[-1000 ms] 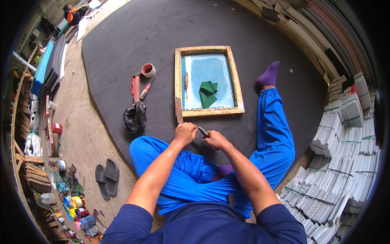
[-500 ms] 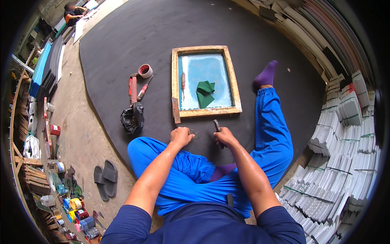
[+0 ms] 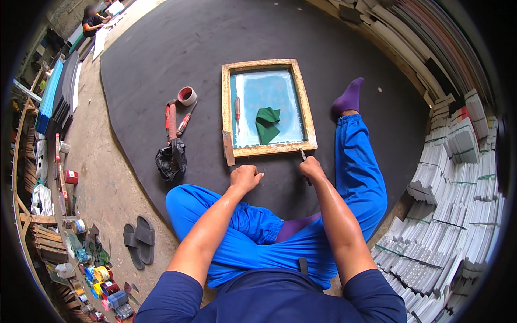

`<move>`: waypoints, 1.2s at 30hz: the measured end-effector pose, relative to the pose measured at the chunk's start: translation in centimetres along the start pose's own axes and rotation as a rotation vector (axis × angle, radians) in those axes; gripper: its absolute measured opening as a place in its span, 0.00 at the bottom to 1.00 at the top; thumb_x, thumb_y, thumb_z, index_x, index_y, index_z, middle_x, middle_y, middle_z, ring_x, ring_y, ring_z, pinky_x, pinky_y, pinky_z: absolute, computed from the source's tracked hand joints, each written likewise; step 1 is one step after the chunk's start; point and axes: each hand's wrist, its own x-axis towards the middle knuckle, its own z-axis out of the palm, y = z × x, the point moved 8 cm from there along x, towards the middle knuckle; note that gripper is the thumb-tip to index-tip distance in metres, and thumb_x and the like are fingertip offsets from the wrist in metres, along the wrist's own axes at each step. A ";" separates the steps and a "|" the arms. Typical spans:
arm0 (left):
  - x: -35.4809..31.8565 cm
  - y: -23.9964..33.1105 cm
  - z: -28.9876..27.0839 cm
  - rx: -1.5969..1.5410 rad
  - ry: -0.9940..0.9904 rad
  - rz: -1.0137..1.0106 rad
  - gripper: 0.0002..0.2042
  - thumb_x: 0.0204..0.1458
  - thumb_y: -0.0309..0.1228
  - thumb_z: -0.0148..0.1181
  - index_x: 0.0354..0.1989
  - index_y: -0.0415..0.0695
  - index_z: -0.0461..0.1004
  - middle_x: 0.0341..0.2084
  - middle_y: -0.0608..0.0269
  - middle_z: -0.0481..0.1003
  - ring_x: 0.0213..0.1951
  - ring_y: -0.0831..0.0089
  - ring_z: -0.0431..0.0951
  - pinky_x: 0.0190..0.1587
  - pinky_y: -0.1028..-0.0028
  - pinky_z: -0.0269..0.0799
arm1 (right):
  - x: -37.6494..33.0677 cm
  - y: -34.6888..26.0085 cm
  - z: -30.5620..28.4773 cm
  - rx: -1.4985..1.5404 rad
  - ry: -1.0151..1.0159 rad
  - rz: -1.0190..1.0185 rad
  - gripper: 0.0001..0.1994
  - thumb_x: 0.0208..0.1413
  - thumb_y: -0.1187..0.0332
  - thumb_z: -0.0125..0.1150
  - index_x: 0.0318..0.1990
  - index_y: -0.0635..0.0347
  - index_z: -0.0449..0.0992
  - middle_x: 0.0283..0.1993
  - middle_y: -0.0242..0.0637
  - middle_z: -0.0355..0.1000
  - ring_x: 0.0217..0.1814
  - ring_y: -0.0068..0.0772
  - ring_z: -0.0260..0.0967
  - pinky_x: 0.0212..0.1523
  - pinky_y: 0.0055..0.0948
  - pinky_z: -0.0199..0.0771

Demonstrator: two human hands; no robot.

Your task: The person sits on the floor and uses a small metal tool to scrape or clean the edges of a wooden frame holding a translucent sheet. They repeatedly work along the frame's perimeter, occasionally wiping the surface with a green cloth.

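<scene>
My right hand (image 3: 312,168) is closed round dark-handled pliers (image 3: 307,177). Their metal tip meets the near bar of a worn wooden screen frame (image 3: 269,151). Left of it, my left hand (image 3: 246,178) hovers over the black mat, its fingers curled and the thumb sticking out; what they hold, if anything, is hidden. Inside the frame, a folded green cloth (image 3: 267,126) and a red-handled screwdriver (image 3: 237,109) lie on the blue-and-white mesh (image 3: 264,89). A brown flat strip (image 3: 229,148) leans along the frame's near left corner.
On the mat (image 3: 161,59) to the left are a tape roll (image 3: 187,96), a red-handled tool (image 3: 171,123), another screwdriver (image 3: 186,119) and a black plastic bag (image 3: 170,161). Sandals (image 3: 139,242) rest beyond its edge. Bundled white sheets (image 3: 458,199) line the right. Another person (image 3: 92,21) sits far left.
My right hand has moved right and forward, bringing the pliers to the frame's near bar. My left hand has shifted slightly right; the thin strands seen beside it before no longer show.
</scene>
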 end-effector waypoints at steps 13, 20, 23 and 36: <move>1.0 0.5 -0.7 0.018 0.156 0.102 0.15 0.53 0.47 0.66 0.29 0.48 0.85 0.27 0.56 0.83 0.34 0.57 0.84 0.39 0.58 0.79 | -1.0 -1.3 -0.2 -0.239 0.206 -0.095 0.14 0.56 0.69 0.53 0.43 0.70 0.79 0.36 0.57 0.81 0.44 0.58 0.82 0.46 0.48 0.80; 2.3 1.3 -2.0 0.091 0.241 0.150 0.15 0.51 0.47 0.69 0.28 0.48 0.85 0.28 0.57 0.83 0.35 0.57 0.84 0.40 0.58 0.78 | 1.3 1.4 0.9 -0.113 0.154 -0.010 0.15 0.60 0.63 0.55 0.41 0.69 0.78 0.32 0.50 0.81 0.30 0.47 0.82 0.37 0.45 0.82; 2.4 1.1 -2.5 0.081 0.248 0.178 0.14 0.49 0.47 0.70 0.28 0.48 0.86 0.28 0.56 0.83 0.37 0.57 0.83 0.43 0.58 0.77 | 1.3 1.6 1.7 0.046 0.080 0.006 0.13 0.60 0.64 0.56 0.37 0.69 0.78 0.28 0.46 0.79 0.25 0.42 0.80 0.30 0.41 0.81; 3.9 -0.4 -2.3 -0.035 0.136 0.075 0.15 0.46 0.48 0.72 0.31 0.49 0.88 0.29 0.57 0.84 0.37 0.59 0.84 0.46 0.60 0.78 | 0.4 2.1 5.1 0.888 -0.501 0.133 0.08 0.59 0.65 0.61 0.36 0.58 0.70 0.22 0.37 0.71 0.17 0.33 0.69 0.19 0.36 0.72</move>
